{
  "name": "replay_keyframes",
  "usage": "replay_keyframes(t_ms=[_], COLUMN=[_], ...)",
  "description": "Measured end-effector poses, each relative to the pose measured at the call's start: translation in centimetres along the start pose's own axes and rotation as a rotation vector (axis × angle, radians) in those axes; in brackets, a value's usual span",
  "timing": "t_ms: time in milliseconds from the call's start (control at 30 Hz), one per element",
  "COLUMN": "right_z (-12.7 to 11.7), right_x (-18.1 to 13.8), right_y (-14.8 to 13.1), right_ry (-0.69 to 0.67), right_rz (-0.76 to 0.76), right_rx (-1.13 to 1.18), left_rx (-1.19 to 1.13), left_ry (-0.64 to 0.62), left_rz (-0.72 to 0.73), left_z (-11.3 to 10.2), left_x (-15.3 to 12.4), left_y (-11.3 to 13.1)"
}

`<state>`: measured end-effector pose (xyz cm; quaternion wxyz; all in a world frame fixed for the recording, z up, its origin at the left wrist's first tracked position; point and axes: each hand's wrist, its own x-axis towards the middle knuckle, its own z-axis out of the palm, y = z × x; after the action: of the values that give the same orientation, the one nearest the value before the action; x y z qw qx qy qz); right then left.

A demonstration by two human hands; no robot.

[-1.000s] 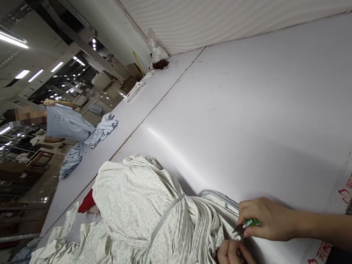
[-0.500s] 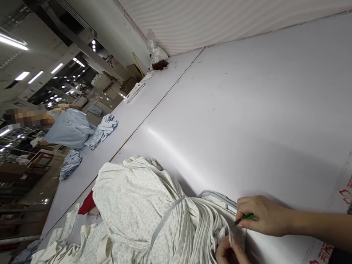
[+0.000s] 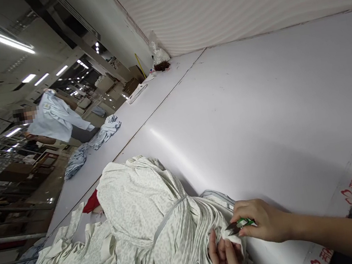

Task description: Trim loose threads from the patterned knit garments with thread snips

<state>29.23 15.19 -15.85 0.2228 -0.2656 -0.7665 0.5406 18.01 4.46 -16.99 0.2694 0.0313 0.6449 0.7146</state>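
A big pile of white patterned fabric pieces [image 3: 150,217], tied with a grey band, lies on the white table [image 3: 260,113]. My right hand [image 3: 265,220] is closed round small green-handled thread snips [image 3: 240,225], whose blades touch the edge of the pile. My left hand [image 3: 226,261], at the bottom edge of the view, pinches a bit of the fabric right beside the blades.
Another person in a light blue shirt [image 3: 54,118] stands at the far left of the table by blue garment heaps [image 3: 105,132]. A red scrap [image 3: 91,203] peeks from behind the pile. A plastic bag [image 3: 159,56] sits by the wall. Floor at right.
My left hand has shifted its pinch on the fabric edge and the snips have turned slightly toward it. The person at the far end has moved and lowered the blue garment.
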Motion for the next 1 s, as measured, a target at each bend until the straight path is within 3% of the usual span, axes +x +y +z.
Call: replay_keyframes(t_ms=[267,633,1000], right_z=[0.2,0.3,0.7], right_x=[0.2,-0.4,0.2], right_y=[-0.4,-0.4,-1.9], right_ry=[0.020,0.038,0.075], right_rz=[0.102,0.038,0.229], right_rx=[0.064,0.067,0.099], left_rx=[-0.014,0.037,0.104], left_ry=[-0.019,-0.023,-0.054], left_rz=[-0.047,0.118,0.069], left_z=[0.0,-1.1,-1.1], left_x=[0.0,0.6,0.7], left_y=[0.4,-1.3,-0.7])
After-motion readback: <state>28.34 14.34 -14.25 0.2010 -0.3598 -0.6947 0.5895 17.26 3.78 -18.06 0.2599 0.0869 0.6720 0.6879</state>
